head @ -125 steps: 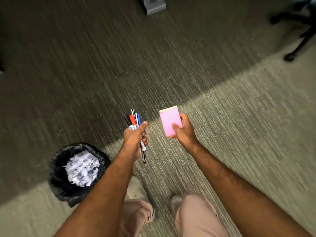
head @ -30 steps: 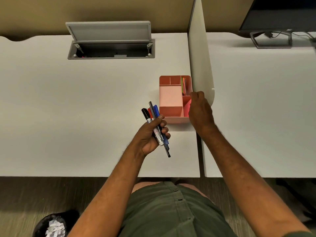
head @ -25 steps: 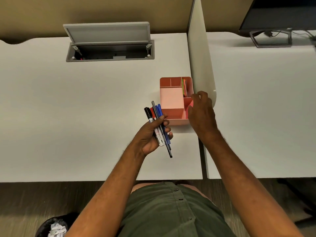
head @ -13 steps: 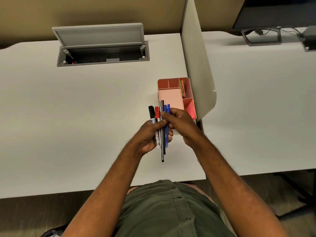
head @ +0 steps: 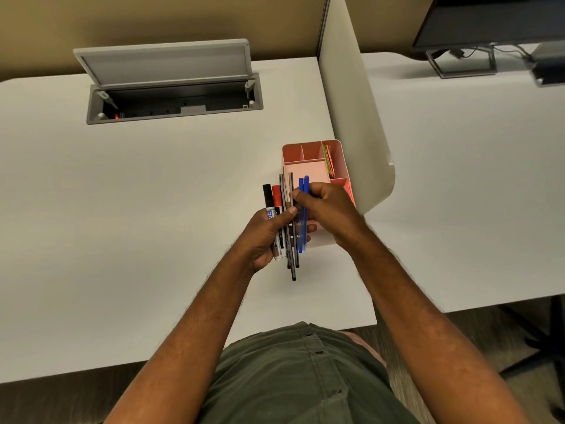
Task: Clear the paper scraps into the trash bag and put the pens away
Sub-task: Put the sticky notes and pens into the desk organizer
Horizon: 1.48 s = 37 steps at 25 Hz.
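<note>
two white desks (head: 153,209) meet at a divider (head: 351,117), against which a pink organizer (head: 308,166) sits just beyond the left hand (head: 263,237) clutching a pen bundle (head: 286,228), long axes pointing toward it, while the nearer right hand (head: 327,209) pinches the blue pens (head: 303,186).

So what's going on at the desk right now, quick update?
Left hand grip shut on pens. Right hand pinching the blue pens in that bunch. Pink organizer just behind, back compartments open. Nothing blocking.
</note>
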Tool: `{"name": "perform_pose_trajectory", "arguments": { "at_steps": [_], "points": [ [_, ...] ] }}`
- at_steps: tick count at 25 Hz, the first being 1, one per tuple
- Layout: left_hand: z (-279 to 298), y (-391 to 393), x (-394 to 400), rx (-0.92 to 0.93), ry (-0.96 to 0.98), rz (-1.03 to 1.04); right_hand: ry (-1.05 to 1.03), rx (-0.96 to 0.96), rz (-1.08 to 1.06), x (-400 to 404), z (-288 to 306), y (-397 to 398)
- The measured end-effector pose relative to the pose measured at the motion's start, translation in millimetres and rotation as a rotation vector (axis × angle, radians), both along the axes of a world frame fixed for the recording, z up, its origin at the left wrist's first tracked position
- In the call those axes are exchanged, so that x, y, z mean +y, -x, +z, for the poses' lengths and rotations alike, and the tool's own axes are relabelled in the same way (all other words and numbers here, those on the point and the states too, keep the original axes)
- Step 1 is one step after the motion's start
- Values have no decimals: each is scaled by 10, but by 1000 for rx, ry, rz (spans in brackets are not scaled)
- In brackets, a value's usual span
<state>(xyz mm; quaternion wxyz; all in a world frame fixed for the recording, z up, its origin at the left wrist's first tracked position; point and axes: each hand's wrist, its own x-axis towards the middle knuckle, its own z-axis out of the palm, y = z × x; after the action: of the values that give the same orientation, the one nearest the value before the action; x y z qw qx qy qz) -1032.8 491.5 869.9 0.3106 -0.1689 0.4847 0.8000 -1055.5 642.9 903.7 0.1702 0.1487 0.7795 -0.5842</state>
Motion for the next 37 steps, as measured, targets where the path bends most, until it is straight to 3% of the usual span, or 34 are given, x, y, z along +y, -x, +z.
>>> {"name": "perform_pose_trajectory", "arguments": {
  "at_steps": [6,10,13,17,24,34,37],
  "points": [
    [-68,149,-70,-110,9,157,-8,23,-102,106,142,389],
    [-110,207,-190,-102,-8,167,-1,258,-327,202,215,724],
    [-111,251,-217,-86,-13,150,-112,371,-387,156,123,931],
    [-82,290,-212,-93,-91,130,-290,415,-322,21,-79,1085],
    [-105,311,-207,-116,-145,105,-450,327,-28,-113,-339,1201],
    [-27,317,-165,-92,-175,43,-285,344,-44,-106,-103,718],
    [8,314,-107,-68,-136,30,-26,104,41,-127,-48,390]
  ]
}}
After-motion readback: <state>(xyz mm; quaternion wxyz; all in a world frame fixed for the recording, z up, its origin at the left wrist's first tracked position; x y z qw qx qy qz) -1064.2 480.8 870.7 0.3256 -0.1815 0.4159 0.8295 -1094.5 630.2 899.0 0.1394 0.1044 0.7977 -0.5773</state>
